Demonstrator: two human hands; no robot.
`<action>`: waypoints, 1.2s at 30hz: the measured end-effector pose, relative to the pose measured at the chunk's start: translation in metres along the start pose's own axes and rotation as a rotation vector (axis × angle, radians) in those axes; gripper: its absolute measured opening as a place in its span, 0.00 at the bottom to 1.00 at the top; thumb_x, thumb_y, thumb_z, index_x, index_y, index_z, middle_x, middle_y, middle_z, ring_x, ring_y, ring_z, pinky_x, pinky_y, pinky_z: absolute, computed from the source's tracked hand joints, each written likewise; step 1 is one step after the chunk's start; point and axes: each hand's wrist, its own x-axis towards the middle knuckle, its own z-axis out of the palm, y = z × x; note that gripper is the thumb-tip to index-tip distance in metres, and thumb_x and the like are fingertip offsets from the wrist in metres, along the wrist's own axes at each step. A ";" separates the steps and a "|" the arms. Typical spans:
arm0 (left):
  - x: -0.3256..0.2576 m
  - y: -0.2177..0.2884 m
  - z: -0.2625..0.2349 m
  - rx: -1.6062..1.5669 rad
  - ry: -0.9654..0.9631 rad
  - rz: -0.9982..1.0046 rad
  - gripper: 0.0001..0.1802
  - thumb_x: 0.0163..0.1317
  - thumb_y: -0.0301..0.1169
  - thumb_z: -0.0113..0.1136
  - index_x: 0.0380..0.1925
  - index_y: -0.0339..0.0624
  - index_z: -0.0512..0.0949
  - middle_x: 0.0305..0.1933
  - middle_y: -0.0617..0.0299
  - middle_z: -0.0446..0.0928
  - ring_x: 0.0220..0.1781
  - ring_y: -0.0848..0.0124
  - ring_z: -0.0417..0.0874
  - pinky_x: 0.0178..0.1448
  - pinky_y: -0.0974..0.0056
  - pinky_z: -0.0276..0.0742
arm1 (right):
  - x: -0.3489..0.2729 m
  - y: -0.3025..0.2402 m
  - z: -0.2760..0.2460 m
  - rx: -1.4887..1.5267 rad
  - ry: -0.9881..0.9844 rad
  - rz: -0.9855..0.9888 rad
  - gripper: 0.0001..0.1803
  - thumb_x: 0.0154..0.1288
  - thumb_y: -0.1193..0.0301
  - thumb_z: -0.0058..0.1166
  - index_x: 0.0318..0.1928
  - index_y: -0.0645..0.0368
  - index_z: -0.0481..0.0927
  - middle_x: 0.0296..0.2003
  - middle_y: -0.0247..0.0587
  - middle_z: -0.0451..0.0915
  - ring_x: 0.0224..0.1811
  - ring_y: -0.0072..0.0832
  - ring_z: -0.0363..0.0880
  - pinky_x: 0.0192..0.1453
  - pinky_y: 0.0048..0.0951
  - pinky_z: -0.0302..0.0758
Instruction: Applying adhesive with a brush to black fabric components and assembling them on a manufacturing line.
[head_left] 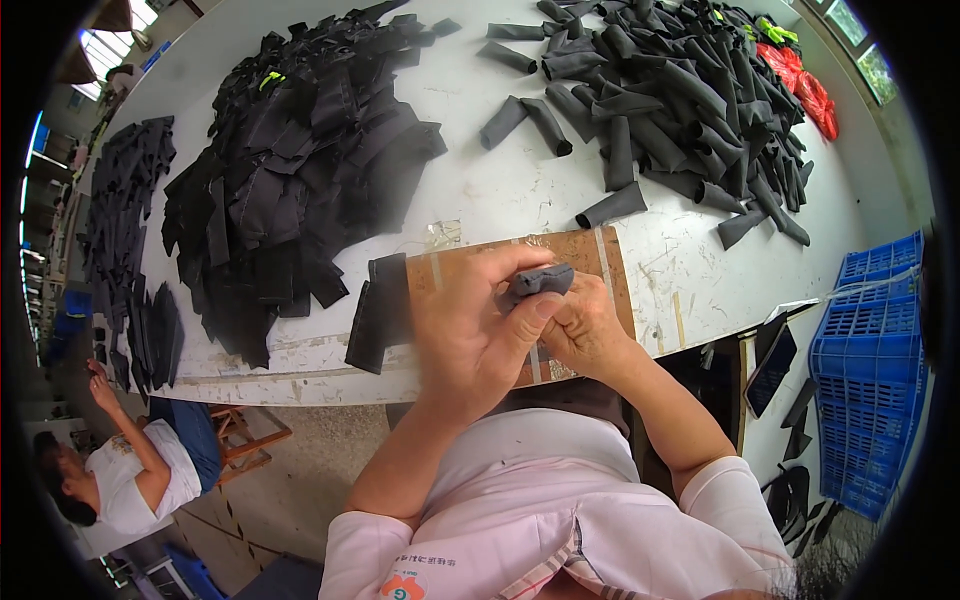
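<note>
Close above the table's front edge, both hands are closed around one dark grey fabric tube [545,283]. My left hand [465,315] grips it from the left, its thumb pressed near the tube's upper end. From the right, my right hand [590,325] wraps round the lower part, and the palms hide most of the cloth. Beneath them lies a brown board [610,270] with strips of tape. Just left of the board, a few flat black fabric pieces [372,325] lie stacked.
A big heap of flat black fabric pieces [290,170] covers the left of the white table [460,120]. Many fabric tubes [670,90] are piled at the far right, beside a red plastic bag [800,85]. Blue crates [868,370] stand at right; another person [140,470] sits at left.
</note>
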 end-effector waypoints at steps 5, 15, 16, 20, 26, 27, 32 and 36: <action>0.014 0.005 -0.013 -0.051 -0.140 -0.006 0.11 0.57 0.31 0.56 0.28 0.31 0.74 0.25 0.57 0.75 0.22 0.79 0.72 0.28 0.76 0.69 | 0.009 -0.011 -0.014 0.001 -0.037 0.018 0.04 0.51 0.70 0.54 0.27 0.57 0.75 0.18 0.37 0.69 0.20 0.35 0.68 0.22 0.34 0.65; 0.002 0.004 -0.007 0.127 -0.072 -0.005 0.09 0.56 0.28 0.57 0.31 0.31 0.75 0.29 0.58 0.77 0.29 0.76 0.76 0.35 0.74 0.73 | -0.007 0.003 0.006 -0.035 0.023 0.037 0.05 0.54 0.69 0.52 0.28 0.57 0.75 0.20 0.38 0.71 0.21 0.35 0.70 0.23 0.32 0.68; 0.001 0.006 -0.007 0.017 -0.059 0.000 0.10 0.57 0.28 0.56 0.35 0.32 0.75 0.32 0.56 0.77 0.32 0.74 0.77 0.38 0.73 0.74 | -0.006 0.000 0.004 -0.034 0.017 0.035 0.05 0.54 0.69 0.53 0.29 0.57 0.76 0.19 0.38 0.69 0.20 0.34 0.69 0.23 0.32 0.66; 0.004 0.008 -0.007 -0.347 -0.065 -0.055 0.10 0.59 0.29 0.53 0.36 0.33 0.74 0.34 0.51 0.77 0.38 0.69 0.77 0.45 0.67 0.72 | 0.005 -0.013 -0.010 -0.049 -0.016 0.068 0.06 0.52 0.69 0.56 0.28 0.58 0.76 0.17 0.38 0.66 0.19 0.33 0.67 0.22 0.32 0.64; 0.006 0.003 -0.029 -0.664 0.041 -0.097 0.11 0.60 0.31 0.50 0.35 0.34 0.74 0.36 0.50 0.76 0.41 0.63 0.75 0.50 0.59 0.70 | 0.022 -0.021 -0.019 -0.136 -0.151 0.017 0.07 0.52 0.70 0.55 0.27 0.60 0.75 0.16 0.39 0.65 0.18 0.35 0.64 0.21 0.33 0.61; 0.005 -0.001 -0.031 -0.615 0.028 -0.165 0.11 0.60 0.31 0.50 0.35 0.34 0.74 0.36 0.51 0.76 0.41 0.63 0.76 0.50 0.60 0.70 | 0.020 -0.013 -0.014 -0.188 -0.187 -0.010 0.06 0.53 0.70 0.55 0.27 0.61 0.75 0.16 0.40 0.65 0.18 0.35 0.64 0.21 0.32 0.61; -0.002 -0.003 -0.026 -0.548 0.031 -0.195 0.10 0.59 0.30 0.52 0.33 0.32 0.75 0.34 0.54 0.77 0.38 0.70 0.76 0.46 0.68 0.71 | 0.010 -0.019 -0.007 -0.120 -0.072 0.055 0.05 0.56 0.72 0.51 0.28 0.61 0.75 0.18 0.41 0.68 0.19 0.37 0.68 0.23 0.31 0.65; -0.012 -0.014 -0.035 -0.335 0.100 -0.220 0.08 0.60 0.28 0.52 0.33 0.33 0.75 0.32 0.60 0.77 0.33 0.80 0.74 0.40 0.74 0.69 | 0.016 -0.029 -0.013 -0.095 -0.139 0.117 0.06 0.57 0.72 0.51 0.30 0.62 0.76 0.20 0.41 0.72 0.20 0.35 0.70 0.24 0.29 0.66</action>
